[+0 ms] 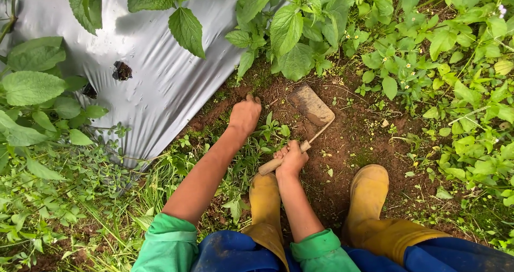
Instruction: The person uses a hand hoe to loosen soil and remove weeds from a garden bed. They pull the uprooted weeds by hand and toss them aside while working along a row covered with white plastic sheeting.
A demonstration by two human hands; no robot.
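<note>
At frame centre the right hand [290, 159] is closed round the hand hoe [310, 105]'s wooden handle, its likely stiff, blade-heavy best hold, while the left hand [245, 114] presses curled into soil [342, 143].

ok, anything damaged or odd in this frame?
One thing: the silver plastic sheet has a ragged dark hole with soil showing through, and a second at its left edge. Otherwise nothing stands out: the right hand grips the hand hoe, and the left hand rests on soil.

Single head-worn view, looking steeply down, close over soil [348, 143], boots at bottom edge
</note>
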